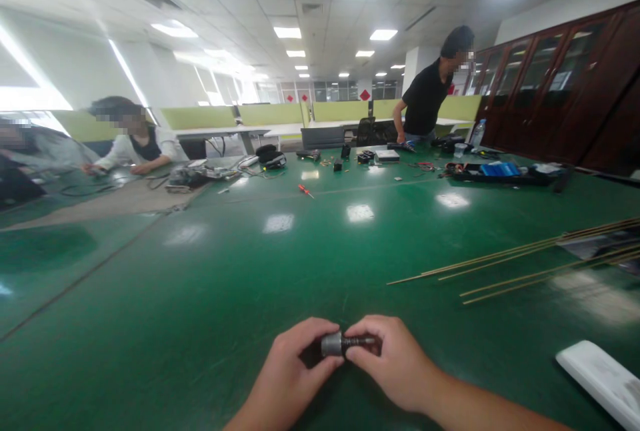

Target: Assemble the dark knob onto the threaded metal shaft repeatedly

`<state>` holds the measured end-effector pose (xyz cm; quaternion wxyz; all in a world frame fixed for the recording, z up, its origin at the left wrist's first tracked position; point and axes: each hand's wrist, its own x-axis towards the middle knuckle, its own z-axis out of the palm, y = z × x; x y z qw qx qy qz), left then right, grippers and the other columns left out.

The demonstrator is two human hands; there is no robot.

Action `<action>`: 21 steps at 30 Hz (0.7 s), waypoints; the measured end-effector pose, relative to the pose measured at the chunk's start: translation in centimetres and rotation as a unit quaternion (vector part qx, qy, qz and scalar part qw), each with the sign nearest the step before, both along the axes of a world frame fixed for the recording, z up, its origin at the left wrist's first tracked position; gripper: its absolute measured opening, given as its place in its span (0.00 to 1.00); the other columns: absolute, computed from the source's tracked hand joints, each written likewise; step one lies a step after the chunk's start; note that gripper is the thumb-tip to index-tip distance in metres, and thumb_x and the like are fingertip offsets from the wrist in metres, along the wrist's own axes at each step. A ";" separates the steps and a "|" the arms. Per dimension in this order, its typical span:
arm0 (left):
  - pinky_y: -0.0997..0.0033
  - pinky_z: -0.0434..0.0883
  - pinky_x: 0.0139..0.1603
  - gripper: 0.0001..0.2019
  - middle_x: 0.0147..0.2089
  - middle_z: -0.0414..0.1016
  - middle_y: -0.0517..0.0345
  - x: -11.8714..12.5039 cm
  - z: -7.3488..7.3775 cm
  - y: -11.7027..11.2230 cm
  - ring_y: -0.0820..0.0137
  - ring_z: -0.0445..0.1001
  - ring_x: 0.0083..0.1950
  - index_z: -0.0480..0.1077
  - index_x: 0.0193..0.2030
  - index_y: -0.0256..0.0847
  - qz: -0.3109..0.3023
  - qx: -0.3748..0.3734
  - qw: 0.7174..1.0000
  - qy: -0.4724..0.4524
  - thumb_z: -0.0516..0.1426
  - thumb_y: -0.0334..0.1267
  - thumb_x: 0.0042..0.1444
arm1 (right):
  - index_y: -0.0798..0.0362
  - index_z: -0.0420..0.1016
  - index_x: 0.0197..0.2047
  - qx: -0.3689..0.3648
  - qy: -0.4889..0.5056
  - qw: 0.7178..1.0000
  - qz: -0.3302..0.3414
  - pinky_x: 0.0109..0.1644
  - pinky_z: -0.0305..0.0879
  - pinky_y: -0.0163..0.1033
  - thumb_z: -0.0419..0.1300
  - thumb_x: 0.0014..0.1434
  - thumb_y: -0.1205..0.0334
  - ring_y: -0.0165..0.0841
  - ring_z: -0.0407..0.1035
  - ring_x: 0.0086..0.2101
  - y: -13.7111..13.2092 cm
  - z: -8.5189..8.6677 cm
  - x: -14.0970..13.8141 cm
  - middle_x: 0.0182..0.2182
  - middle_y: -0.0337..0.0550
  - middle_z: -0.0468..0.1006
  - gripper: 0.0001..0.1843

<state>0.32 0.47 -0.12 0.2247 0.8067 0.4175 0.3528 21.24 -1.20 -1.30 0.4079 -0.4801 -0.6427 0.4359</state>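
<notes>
Close to the near edge of the green table, a small metal part (332,344) is held level between my two hands. Its left end is a smooth grey cylinder, and a thinner dark shaft with ridges or coils runs out to the right. My left hand (295,364) has thumb and fingers closed round the grey cylinder. On the shaft side, my right hand (393,361) pinches the part with its thumb and fingertips. The fingers cover some of it, so its exact kind cannot be made out.
Thin brass-coloured rods (510,254) lie at the right, with a white plastic object (603,381) nearer me. A red screwdriver (305,190) lies farther off. Black tray (500,174), bottle (479,133) and small parts line the far side. People sit left; one person (427,94) stands far right.
</notes>
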 end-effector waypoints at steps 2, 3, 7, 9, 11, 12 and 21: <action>0.73 0.76 0.46 0.14 0.42 0.83 0.61 0.0 0.1 -0.1 0.68 0.81 0.42 0.78 0.46 0.49 -0.002 0.007 1.000 -0.003 0.68 0.32 0.52 | 0.52 0.85 0.38 -0.004 0.002 1.000 0.002 0.36 0.64 0.35 0.65 0.55 0.65 0.34 0.73 0.31 -0.1 0.2 0.1 0.31 0.42 0.81 0.08; 0.73 0.76 0.45 0.14 0.41 0.83 0.61 0.0 0.2 -0.1 0.68 0.81 0.42 0.78 0.46 0.49 -0.002 0.011 1.000 -0.005 0.68 0.32 0.52 | 0.52 0.85 0.38 -0.004 0.001 1.000 0.002 0.35 0.64 0.35 0.66 0.55 0.65 0.34 0.73 0.31 -0.1 0.2 0.1 0.31 0.42 0.81 0.08; 0.74 0.76 0.45 0.14 0.41 0.83 0.62 0.1 0.3 -0.3 0.69 0.82 0.42 0.78 0.45 0.50 0.005 0.021 1.000 -0.009 0.68 0.33 0.52 | 0.52 0.85 0.38 0.001 -0.004 1.000 0.000 0.34 0.63 0.35 0.66 0.55 0.65 0.33 0.72 0.31 -0.1 0.2 0.2 0.30 0.41 0.81 0.08; 0.74 0.76 0.46 0.14 0.42 0.83 0.63 0.1 0.3 -0.3 0.69 0.82 0.42 0.78 0.45 0.50 0.004 0.022 1.000 -0.008 0.68 0.33 0.52 | 0.52 0.85 0.38 0.000 -0.005 1.000 0.000 0.34 0.63 0.35 0.66 0.55 0.65 0.33 0.71 0.30 -0.1 0.2 0.3 0.30 0.41 0.80 0.08; 0.75 0.76 0.46 0.14 0.42 0.83 0.63 0.1 0.2 -0.3 0.70 0.82 0.42 0.78 0.45 0.51 0.005 0.025 1.000 -0.005 0.68 0.33 0.52 | 0.52 0.85 0.38 -0.002 -0.005 1.000 0.000 0.34 0.62 0.35 0.65 0.55 0.65 0.33 0.71 0.30 -0.1 0.2 0.3 0.30 0.41 0.80 0.08; 0.75 0.76 0.46 0.14 0.42 0.83 0.63 0.1 0.1 -0.4 0.69 0.82 0.42 0.78 0.45 0.51 0.008 0.026 1.000 -0.002 0.68 0.33 0.52 | 0.53 0.85 0.38 -0.001 -0.005 1.000 0.001 0.34 0.62 0.34 0.65 0.55 0.65 0.33 0.71 0.30 -0.1 0.2 0.3 0.30 0.40 0.80 0.08; 0.73 0.78 0.45 0.14 0.42 0.84 0.61 -0.1 0.1 -0.6 0.67 0.82 0.42 0.79 0.45 0.50 0.015 0.043 0.999 0.009 0.68 0.35 0.52 | 0.54 0.84 0.37 0.003 0.004 1.000 0.004 0.33 0.62 0.33 0.66 0.54 0.65 0.32 0.71 0.30 0.0 0.0 0.2 0.29 0.40 0.79 0.07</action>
